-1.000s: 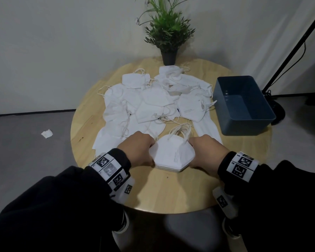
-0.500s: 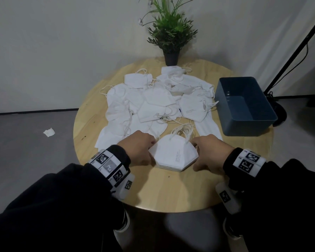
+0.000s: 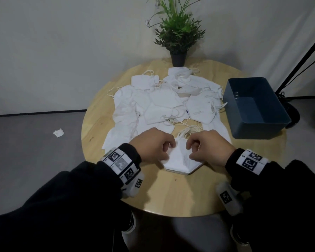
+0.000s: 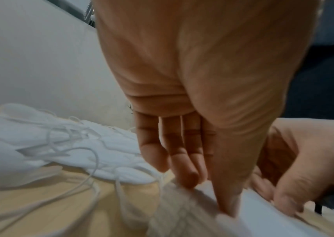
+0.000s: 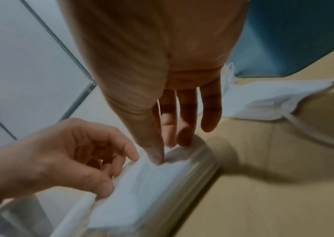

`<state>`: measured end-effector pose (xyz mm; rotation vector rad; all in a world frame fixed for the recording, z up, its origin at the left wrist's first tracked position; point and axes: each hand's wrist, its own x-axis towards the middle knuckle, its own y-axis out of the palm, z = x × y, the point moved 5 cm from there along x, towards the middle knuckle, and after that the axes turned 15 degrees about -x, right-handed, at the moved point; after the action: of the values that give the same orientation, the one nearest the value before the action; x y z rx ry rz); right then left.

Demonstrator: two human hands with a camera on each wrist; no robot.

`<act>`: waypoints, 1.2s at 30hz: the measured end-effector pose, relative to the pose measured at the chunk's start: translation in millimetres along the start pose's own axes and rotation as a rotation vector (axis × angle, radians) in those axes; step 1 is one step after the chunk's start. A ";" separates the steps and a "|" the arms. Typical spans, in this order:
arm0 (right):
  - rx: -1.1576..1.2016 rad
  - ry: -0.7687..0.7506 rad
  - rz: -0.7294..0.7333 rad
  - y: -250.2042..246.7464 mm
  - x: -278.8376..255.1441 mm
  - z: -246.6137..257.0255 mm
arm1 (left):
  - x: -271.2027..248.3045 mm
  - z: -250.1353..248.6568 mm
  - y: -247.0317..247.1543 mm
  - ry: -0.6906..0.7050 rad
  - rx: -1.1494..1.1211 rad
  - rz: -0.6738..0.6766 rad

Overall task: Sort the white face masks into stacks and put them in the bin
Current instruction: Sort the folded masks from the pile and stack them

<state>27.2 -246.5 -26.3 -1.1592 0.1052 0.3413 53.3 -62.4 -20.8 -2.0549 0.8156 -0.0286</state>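
Round wooden table (image 3: 171, 193), pale grain, smooth top, set against a plain grey wall. Both hands sit over a neat stack of masks (image 3: 180, 160) near the table's front edge: white, soft fabric, flat-folded, angular outline, several layers visible at the edge. Left hand (image 3: 153, 144) has fingers curled, tips and thumb pinching the stack's left edge; the left wrist view shows its thumb pressing onto the top layer. Right hand (image 3: 209, 146) likewise curled, thumb and fingertips gripping the right edge. Ear loops (image 3: 189, 129) trail off the stack just beyond the hands.

Loose masks (image 3: 162, 104) lie in a messy overlapping heap beyond both hands, thin elastic cords tangled through it. Blue bin (image 3: 255, 108), rectangular hard plastic with rounded corners, sits beyond and outward of the right hand, close to the table's right edge, nothing seen inside it. Potted plant (image 3: 177, 31), dark pot, stands past the heap by the wall.

Bare wood shows between the hands and the near edge, and outward of the left hand. Crumpled white scrap (image 3: 58, 132) on the grey floor, far out past the left hand.
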 end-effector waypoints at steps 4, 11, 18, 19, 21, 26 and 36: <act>0.543 0.150 -0.195 -24.8 7.7 -18.9 | 3.9 15.0 -36.7 -0.044 -0.353 -0.117; 0.817 0.410 -0.225 -22.1 50.4 -63.2 | 39.8 88.1 -70.5 -0.278 -0.470 -0.558; 0.784 0.501 -0.261 -12.7 72.3 -67.0 | 74.7 90.8 -60.4 -0.417 -0.177 -0.504; 0.768 0.489 -0.277 -11.3 75.7 -70.0 | 77.3 90.9 -62.0 -0.426 -0.183 -0.507; 0.785 0.480 -0.326 -18.2 74.2 -68.0 | 78.0 89.6 -71.8 -0.421 -0.238 -0.550; 1.007 0.420 -0.512 -48.0 57.0 -60.7 | 58.9 65.9 -117.4 -0.264 -0.430 -0.748; 1.371 0.298 -0.323 -50.2 43.7 -33.4 | 8.9 17.5 -107.8 0.041 -0.853 -0.918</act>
<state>87.6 -285.5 -6.8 0.1557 0.3415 -0.2140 123.7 -13.5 47.4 -3.0800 -0.2369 -0.2679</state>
